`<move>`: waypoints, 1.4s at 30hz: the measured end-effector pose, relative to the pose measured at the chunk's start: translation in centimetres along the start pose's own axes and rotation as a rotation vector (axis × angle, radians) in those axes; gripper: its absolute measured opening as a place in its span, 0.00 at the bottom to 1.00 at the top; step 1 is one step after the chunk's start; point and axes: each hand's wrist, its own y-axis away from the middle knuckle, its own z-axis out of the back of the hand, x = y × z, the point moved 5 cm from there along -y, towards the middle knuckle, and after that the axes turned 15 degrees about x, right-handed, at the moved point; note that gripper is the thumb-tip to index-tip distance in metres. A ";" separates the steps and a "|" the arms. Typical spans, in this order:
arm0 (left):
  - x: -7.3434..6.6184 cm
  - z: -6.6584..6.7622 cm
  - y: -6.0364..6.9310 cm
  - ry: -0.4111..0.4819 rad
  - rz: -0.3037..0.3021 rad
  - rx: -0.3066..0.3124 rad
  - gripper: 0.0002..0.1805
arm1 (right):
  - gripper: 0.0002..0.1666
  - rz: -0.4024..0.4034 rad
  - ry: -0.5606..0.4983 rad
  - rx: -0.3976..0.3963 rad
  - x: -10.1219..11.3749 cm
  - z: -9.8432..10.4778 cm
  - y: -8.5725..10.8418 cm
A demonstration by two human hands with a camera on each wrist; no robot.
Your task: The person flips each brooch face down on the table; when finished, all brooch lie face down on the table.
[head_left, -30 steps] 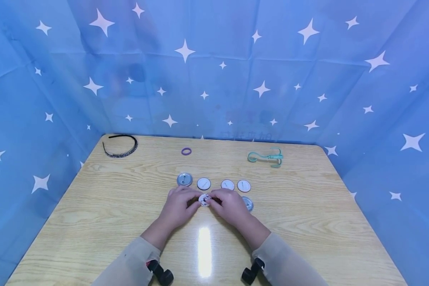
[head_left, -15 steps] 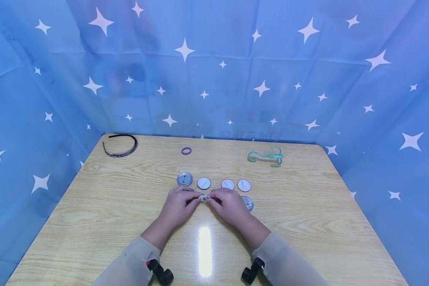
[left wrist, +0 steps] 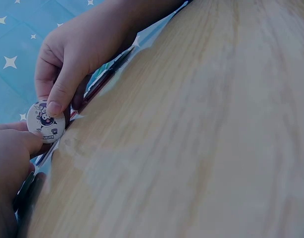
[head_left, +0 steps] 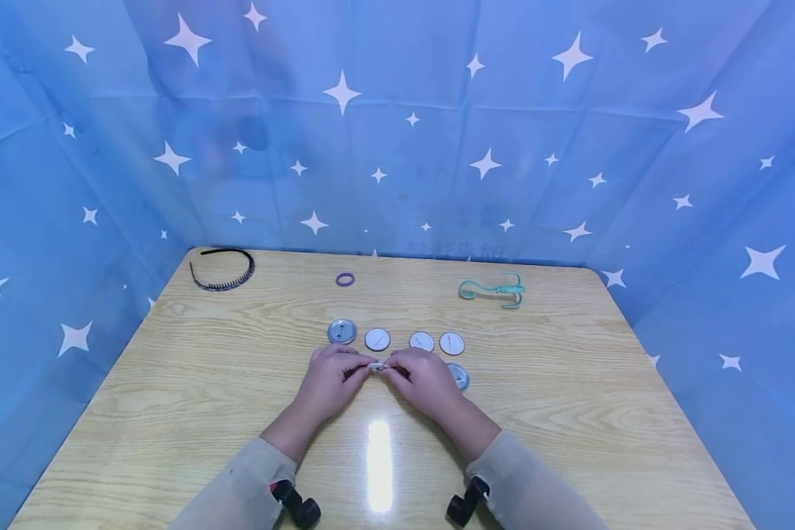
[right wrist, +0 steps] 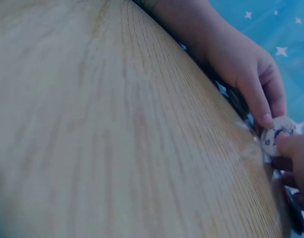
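Observation:
A round white pin badge (head_left: 377, 367) with a dark cartoon print is held between both hands over the middle of the table. My left hand (head_left: 332, 380) pinches its left edge between thumb and fingers; my right hand (head_left: 427, 380) pinches the right edge. In the left wrist view the printed face of the badge (left wrist: 45, 126) shows, a thumb lying on it. Fingers partly cover the badge (right wrist: 274, 134) in the right wrist view. Just beyond the hands, several round badges lie with their pin backs up, among them a silver-backed one (head_left: 341, 332) and a white-backed one (head_left: 377, 339).
Another silver-backed badge (head_left: 459, 376) lies partly behind the right hand. Along the far side of the wooden table (head_left: 172, 412) are a black toothed headband (head_left: 232, 283), a purple hair tie (head_left: 345, 280) and a teal hair claw-like item (head_left: 500, 290). A blue starred curtain (head_left: 397, 132) hangs behind.
The badge has tilted: its printed face showed a second ago in the head view, and now it appears nearly edge-on. Both hands stay in about the same place.

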 end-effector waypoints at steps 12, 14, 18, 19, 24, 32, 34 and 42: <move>0.0 -0.1 0.1 -0.005 -0.020 -0.028 0.11 | 0.04 0.029 0.005 -0.007 0.1 0.0 0.1; 0.0 -0.1 0.2 -0.002 -0.025 -0.029 0.10 | 0.04 0.028 0.009 -0.005 0.1 0.0 0.0; 0.0 -0.1 0.2 0.013 -0.016 -0.020 0.09 | 0.03 0.026 0.020 -0.006 0.1 0.1 0.0; 0.0 -0.1 0.2 0.018 -0.005 -0.010 0.09 | 0.04 0.026 0.021 -0.008 0.2 0.1 0.1; 0.1 -0.1 0.1 0.026 0.046 0.031 0.09 | 0.04 0.036 0.021 -0.018 0.2 0.2 0.1; -0.2 0.1 0.2 0.026 0.010 -0.005 0.08 | 0.02 0.089 0.032 -0.046 0.2 0.2 0.1; -0.3 0.1 0.2 0.032 0.012 0.001 0.07 | 0.03 0.091 0.035 -0.043 0.2 0.1 0.1; -0.3 0.1 0.1 0.041 0.029 0.044 0.05 | 0.01 0.112 0.058 -0.019 0.2 0.0 0.0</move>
